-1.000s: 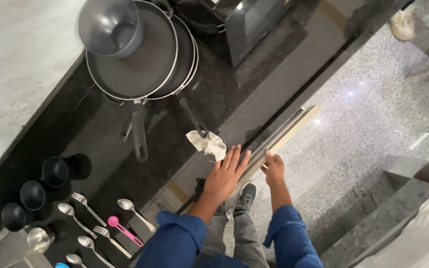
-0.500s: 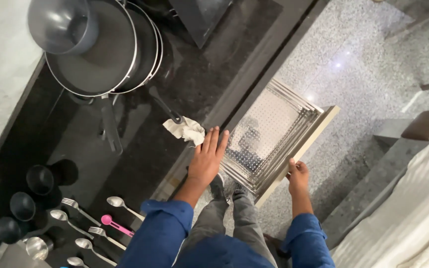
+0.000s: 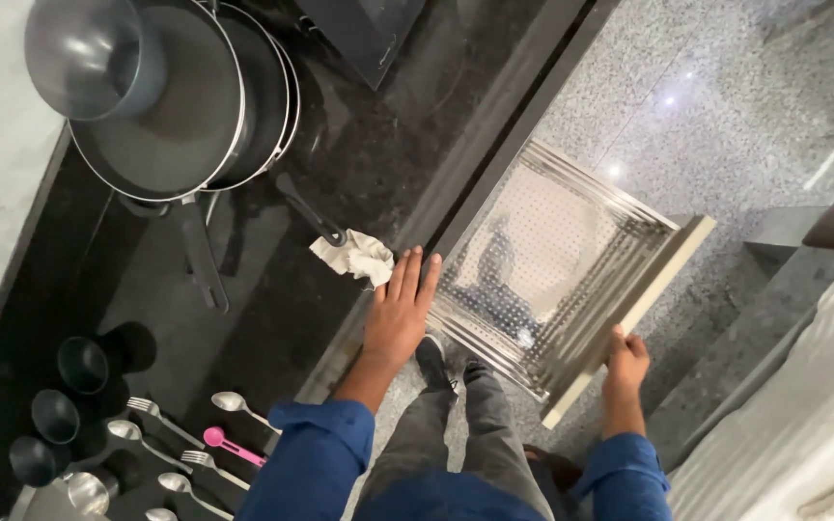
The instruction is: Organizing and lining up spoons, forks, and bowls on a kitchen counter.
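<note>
Gripped at its front panel, near the 5 o'clock corner, by the right hand (image 3: 626, 365) with fingers curled over the panel's top edge: one pull-out drawer (image 3: 571, 289), standing open out of the cabinet below the counter, at 3 o'clock from picture centre. Drawer floor: perforated steel, shiny, with steel side rails and a pale front panel. Left hand (image 3: 400, 314): open and flat, fingers together, pointing toward 12 o'clock, resting on the counter edge just beside the drawer's 9 o'clock corner, clamped on nothing. Crumpled pale cloth (image 3: 354, 257): on the counter, touching the left fingertips at their 10 o'clock. Black stone counter (image 3: 272, 318): runs from 7 o'clock to 1 o'clock. Stacked dark frying pans (image 3: 185, 106) with a dark pot sitting in the top one: at 11 o'clock, handles pointing toward 5 and 6 o'clock. Three small dark cups (image 3: 82, 365): at 8 o'clock. Steel spoons and forks (image 3: 152, 439) with one pink spoon (image 3: 229, 446): laid out at 7 o'clock, beside the blue sleeve. Speckled grey floor (image 3: 726, 125): from 1 to 3 o'clock.
</note>
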